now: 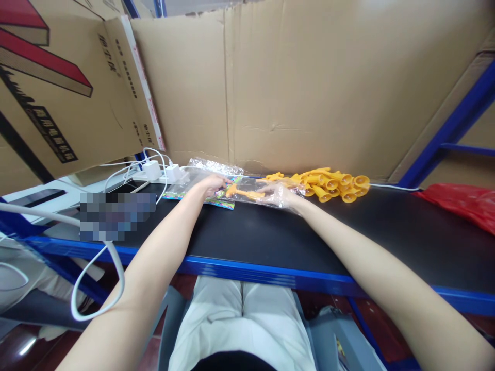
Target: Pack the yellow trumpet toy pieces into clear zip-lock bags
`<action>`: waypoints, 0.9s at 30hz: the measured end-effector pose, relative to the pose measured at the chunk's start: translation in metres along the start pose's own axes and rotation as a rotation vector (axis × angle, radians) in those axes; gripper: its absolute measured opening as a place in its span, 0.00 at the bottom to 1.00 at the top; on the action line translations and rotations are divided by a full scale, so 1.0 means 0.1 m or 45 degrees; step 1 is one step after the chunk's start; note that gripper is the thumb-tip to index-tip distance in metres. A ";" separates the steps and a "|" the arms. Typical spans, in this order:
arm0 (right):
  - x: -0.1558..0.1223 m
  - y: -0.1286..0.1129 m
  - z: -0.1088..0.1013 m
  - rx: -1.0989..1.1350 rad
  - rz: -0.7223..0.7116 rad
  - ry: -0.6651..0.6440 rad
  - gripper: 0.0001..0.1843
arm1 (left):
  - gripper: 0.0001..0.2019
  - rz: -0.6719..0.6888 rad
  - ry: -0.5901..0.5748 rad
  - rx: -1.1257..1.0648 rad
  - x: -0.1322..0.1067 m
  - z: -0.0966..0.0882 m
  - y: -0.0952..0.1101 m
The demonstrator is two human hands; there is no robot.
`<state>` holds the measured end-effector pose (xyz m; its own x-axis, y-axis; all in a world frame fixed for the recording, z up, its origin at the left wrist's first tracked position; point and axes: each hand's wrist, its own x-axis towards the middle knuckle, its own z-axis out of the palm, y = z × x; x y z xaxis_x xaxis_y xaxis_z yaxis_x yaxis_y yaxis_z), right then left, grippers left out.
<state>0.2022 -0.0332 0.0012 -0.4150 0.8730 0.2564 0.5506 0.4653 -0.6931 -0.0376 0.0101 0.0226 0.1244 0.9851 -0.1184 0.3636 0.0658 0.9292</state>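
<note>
My left hand (pixel 215 184) is closed on the edge of a clear plastic bag (pixel 247 186) with a colourful printed strip. Between my hands lies a yellow-orange plastic piece (pixel 244 194), partly behind the clear film. The fingers of my right hand (pixel 281 196) are closed around the other end of this piece, with shiny film over or against them. Just right of that hand is a pile of yellow-orange plastic pieces with flared, cup-like ends (pixel 332 184). More clear bags with printed edges (pixel 174 195) lie under and left of my left hand.
White chargers (pixel 152 170) and cables stand at the left on a power strip. A white cable (pixel 118 273) loops over the blue front edge (pixel 270 275) of the black shelf. A red plastic bag (pixel 464 206) lies at the right. Cardboard (pixel 328 87) walls the back.
</note>
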 end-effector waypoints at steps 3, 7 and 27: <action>-0.04 -0.03 -0.05 0.055 0.092 -0.051 0.22 | 0.15 -0.013 -0.022 -0.031 0.02 0.01 -0.02; -0.09 -0.13 -0.14 0.046 0.108 -0.102 0.23 | 0.15 0.006 -0.023 0.054 0.01 0.00 -0.03; -0.02 -0.04 -0.19 0.805 0.317 0.016 0.18 | 0.19 0.390 -0.209 0.961 -0.10 0.13 -0.04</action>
<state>0.2146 -0.0343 0.0164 -0.3202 0.9464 0.0432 0.0979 0.0784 -0.9921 -0.0282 -0.0021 0.0154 0.4303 0.9027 -0.0021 0.8060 -0.3832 0.4512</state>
